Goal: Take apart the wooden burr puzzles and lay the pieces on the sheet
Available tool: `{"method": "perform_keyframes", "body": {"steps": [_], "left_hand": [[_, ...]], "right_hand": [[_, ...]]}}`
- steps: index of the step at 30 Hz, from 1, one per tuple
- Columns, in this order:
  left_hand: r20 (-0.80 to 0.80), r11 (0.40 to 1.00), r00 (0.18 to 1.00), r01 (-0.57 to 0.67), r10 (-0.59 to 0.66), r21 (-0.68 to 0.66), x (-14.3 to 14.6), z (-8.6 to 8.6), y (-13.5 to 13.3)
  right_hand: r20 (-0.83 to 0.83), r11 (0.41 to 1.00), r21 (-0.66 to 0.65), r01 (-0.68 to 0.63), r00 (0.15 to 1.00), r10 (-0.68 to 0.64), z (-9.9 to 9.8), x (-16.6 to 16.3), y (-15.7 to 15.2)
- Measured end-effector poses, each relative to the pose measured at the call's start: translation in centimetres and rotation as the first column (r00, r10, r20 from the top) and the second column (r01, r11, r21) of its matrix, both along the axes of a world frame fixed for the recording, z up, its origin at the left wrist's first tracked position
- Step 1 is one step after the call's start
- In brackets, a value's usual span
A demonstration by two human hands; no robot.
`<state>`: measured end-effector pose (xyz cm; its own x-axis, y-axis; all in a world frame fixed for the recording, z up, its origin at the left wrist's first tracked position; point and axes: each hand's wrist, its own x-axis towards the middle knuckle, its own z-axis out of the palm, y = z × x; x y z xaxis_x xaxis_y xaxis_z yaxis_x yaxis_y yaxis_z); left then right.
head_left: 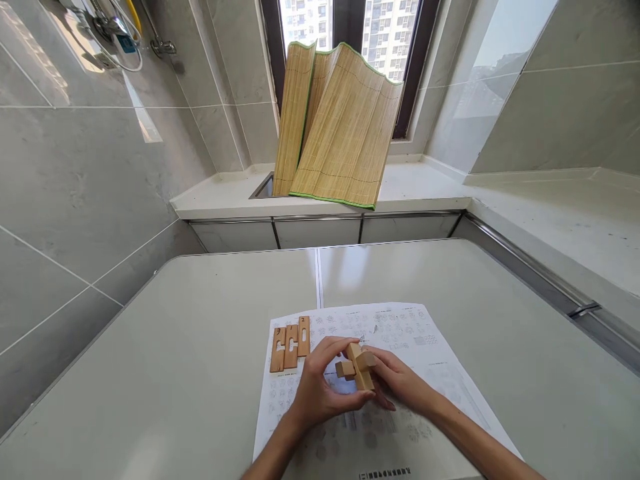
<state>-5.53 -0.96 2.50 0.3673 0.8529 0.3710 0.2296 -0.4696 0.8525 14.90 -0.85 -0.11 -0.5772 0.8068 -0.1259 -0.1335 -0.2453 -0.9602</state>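
Both hands grip one wooden burr puzzle [361, 375], made of interlocking light blocks, above a printed sheet. My left hand [323, 383] spans it, thumb at the lower end and index finger at the upper end. My right hand [400, 380] closes on its right side, with some fingers hidden behind the blocks. Left of my hands, three flat wooden pieces with cut-outs lie side by side on the paper sheet [400, 327]: a left piece [275, 360], a middle piece [291, 360] and a right piece [304, 351]. Small diagrams and print cover the sheet.
The pale table [200, 347] carries the sheet near its front edge. Behind it, a folded bamboo mat [345, 133] leans on the white ledge [425, 183] against a window. Tiled walls stand at both sides, with shower fittings [115, 30] at the upper left.
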Motion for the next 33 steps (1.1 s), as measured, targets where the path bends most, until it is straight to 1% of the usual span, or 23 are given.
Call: {"method": "perform_keyframes", "body": {"steps": [4,8,14,16,19,22,24,27,30,31,33], "left_hand": [[-0.003,1.000,1.000,0.004,-0.004,-0.006,0.1,0.2,-0.1],[-0.023,0.999,0.999,-0.027,0.026,-0.028,0.1,0.3,-0.3],[-0.020,0.994,0.996,-0.084,0.083,-0.068,-0.5,-0.2,-0.1],[-0.004,0.989,0.993,-0.117,0.117,-0.090,-0.8,-0.2,0.1],[0.034,0.973,0.981,-0.184,0.190,-0.137,-1.2,-0.2,0.6],[0.033,0.940,0.950,-0.301,0.310,-0.162,-1.5,-0.3,1.1],[-0.007,0.906,0.915,-0.401,0.403,-0.136,-1.7,-0.4,1.4],[-0.124,0.867,0.862,-0.498,0.491,-0.025,-2.0,-0.7,1.8],[-0.232,0.860,0.828,-0.498,0.510,0.115,-2.4,-0.9,2.0],[-0.257,0.862,0.823,-0.481,0.506,0.158,-2.6,-1.0,2.1],[-0.304,0.873,0.820,-0.434,0.485,0.223,-2.8,-1.2,2.1]], "right_hand": [[0.035,1.000,0.014,-0.013,0.999,0.012,0.3,0.0,0.0],[0.048,1.000,0.021,-0.017,0.999,0.016,0.5,0.1,0.1],[0.029,1.000,0.017,0.006,1.000,-0.007,-0.3,0.5,0.5],[0.035,0.999,0.010,0.037,0.999,-0.038,-0.6,0.8,0.7],[0.056,0.993,-0.001,0.122,0.991,-0.122,-0.7,1.1,1.1],[0.078,0.979,-0.003,0.204,0.976,-0.203,-0.4,1.2,1.3],[0.093,0.971,-0.001,0.240,0.967,-0.239,-0.2,1.3,1.3],[0.105,0.958,-0.005,0.287,0.953,-0.285,0.1,1.4,1.4],[0.134,0.929,0.030,0.370,0.919,-0.371,0.1,1.6,1.5],[0.153,0.913,0.060,0.404,0.900,-0.408,0.1,1.7,1.6],[0.214,0.872,0.164,0.461,0.847,-0.487,0.0,1.9,1.8]]}}
